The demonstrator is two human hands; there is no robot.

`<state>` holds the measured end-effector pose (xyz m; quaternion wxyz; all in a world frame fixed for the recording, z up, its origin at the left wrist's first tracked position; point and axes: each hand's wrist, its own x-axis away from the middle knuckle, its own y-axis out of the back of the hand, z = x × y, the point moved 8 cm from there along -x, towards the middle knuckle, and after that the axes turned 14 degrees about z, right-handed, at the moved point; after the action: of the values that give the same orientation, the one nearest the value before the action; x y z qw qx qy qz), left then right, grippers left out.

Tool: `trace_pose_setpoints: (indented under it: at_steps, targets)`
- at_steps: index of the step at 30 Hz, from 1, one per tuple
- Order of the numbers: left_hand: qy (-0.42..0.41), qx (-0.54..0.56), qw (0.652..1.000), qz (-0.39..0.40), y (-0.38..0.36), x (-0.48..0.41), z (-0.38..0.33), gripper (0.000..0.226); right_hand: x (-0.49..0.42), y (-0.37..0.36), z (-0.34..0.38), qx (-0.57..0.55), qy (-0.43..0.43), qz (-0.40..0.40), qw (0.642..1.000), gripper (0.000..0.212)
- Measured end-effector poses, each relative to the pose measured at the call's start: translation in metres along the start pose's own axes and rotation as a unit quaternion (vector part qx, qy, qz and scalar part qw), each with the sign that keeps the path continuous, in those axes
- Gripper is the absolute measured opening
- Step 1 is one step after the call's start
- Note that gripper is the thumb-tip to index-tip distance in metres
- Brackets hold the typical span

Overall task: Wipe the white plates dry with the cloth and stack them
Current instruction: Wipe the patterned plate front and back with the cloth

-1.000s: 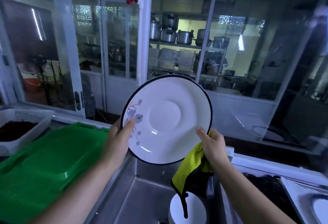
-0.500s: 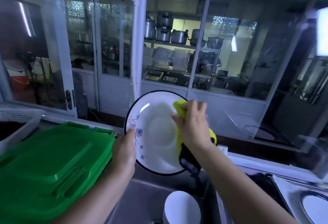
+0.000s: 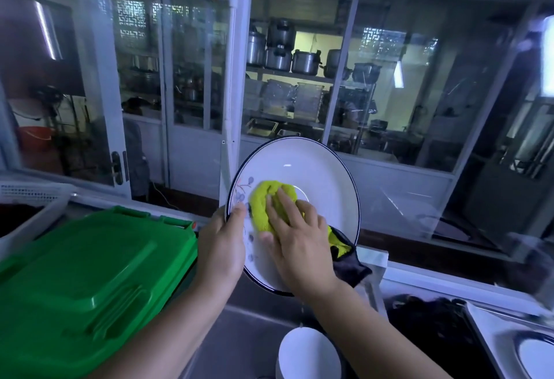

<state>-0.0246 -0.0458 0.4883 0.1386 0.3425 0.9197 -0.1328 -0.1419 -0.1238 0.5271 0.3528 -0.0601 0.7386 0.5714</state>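
Note:
A white plate [image 3: 314, 174] with a dark rim and a small blue flower print is held tilted above the sink. My left hand [image 3: 223, 246] grips its left rim, thumb on the face. My right hand [image 3: 295, 240] lies flat with straight fingers on a yellow-green cloth [image 3: 266, 198], pressing it against the plate's face. The cloth's dark underside hangs out below my right wrist. Another white plate [image 3: 307, 351] stands on edge low in the sink. A further dark-rimmed plate [image 3: 536, 357] lies at the bottom right.
A green plastic crate lid [image 3: 84, 282] fills the left foreground, with a white basket [image 3: 33, 198] behind it. The steel sink [image 3: 239, 333] lies below my hands. A dark cloth heap [image 3: 428, 324] sits right of the sink. Glass partitions stand directly ahead.
My right hand has moved the cloth from the plate's upper right across to its left middle and flattened onto it. The plate now faces me more openly.

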Motion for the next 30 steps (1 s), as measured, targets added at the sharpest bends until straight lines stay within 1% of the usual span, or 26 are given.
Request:
trace_pose_setpoints:
  at_steps: [3, 5, 6, 8, 10, 11, 13, 16, 18, 20, 22, 25, 27, 30]
  targets:
    - [0.014, 0.035, 0.999, -0.005, 0.004, -0.008, -0.001, 0.039, 0.007, 0.002, 0.004, 0.026, 0.075, 0.003, 0.997, 0.039]
    - [0.021, 0.026, 0.999, -0.008, 0.01, -0.011, 0.001, 0.039, 0.019, -0.001, -0.001, 0.048, 0.124, 0.018, 0.991, 0.035]
    - [0.022, 0.018, 1.0, -0.008, 0.012, -0.011, 0.001, 0.038, 0.024, -0.003, -0.008, 0.06, 0.135, 0.024, 0.989, 0.035]
    - [0.024, 0.006, 1.0, 0.002, 0.013, -0.01, 0.0, 0.035, 0.03, -0.006, -0.023, 0.078, 0.133, 0.037, 0.987, 0.033]
    - [0.025, 0.004, 0.999, 0.027, 0.009, -0.009, 0.0, 0.03, 0.026, -0.005, -0.041, 0.098, 0.11, 0.037, 0.988, 0.021]
    - [0.025, 0.002, 0.999, 0.04, 0.006, -0.008, 0.001, 0.03, 0.02, -0.002, -0.049, 0.104, 0.088, 0.034, 0.99, 0.018]
    - [0.026, -0.005, 0.998, 0.049, 0.002, -0.005, 0.001, 0.029, 0.004, 0.003, -0.06, 0.108, 0.044, 0.035, 0.993, 0.03]
    - [0.022, -0.002, 0.999, 0.048, -0.004, -0.002, -0.004, 0.024, -0.016, 0.014, -0.053, 0.08, 0.018, 0.027, 0.996, 0.034]
    - [0.012, -0.002, 0.999, 0.049, -0.008, -0.001, -0.009, 0.025, -0.021, 0.018, -0.036, 0.039, 0.031, 0.013, 0.999, 0.038]
    - [0.004, -0.01, 0.999, 0.044, -0.01, -0.001, -0.012, 0.034, -0.017, 0.021, -0.01, -0.01, 0.064, -0.002, 0.998, 0.044]
    - [-0.007, -0.011, 0.999, 0.051, -0.012, 0.0, -0.014, 0.031, -0.013, 0.022, 0.011, -0.045, 0.102, -0.008, 0.994, 0.048]
    - [-0.006, -0.006, 0.998, 0.064, -0.013, 0.002, -0.013, 0.026, -0.015, 0.026, 0.021, -0.035, 0.13, -0.017, 0.991, 0.047]
    - [-0.008, -0.001, 0.998, 0.067, -0.013, 0.005, -0.015, 0.027, -0.022, 0.028, 0.015, -0.02, 0.103, -0.013, 0.994, 0.049]
    - [0.004, 0.032, 0.997, 0.075, -0.016, 0.011, -0.017, 0.029, -0.036, 0.035, -0.012, -0.017, -0.021, -0.017, 0.999, 0.052]
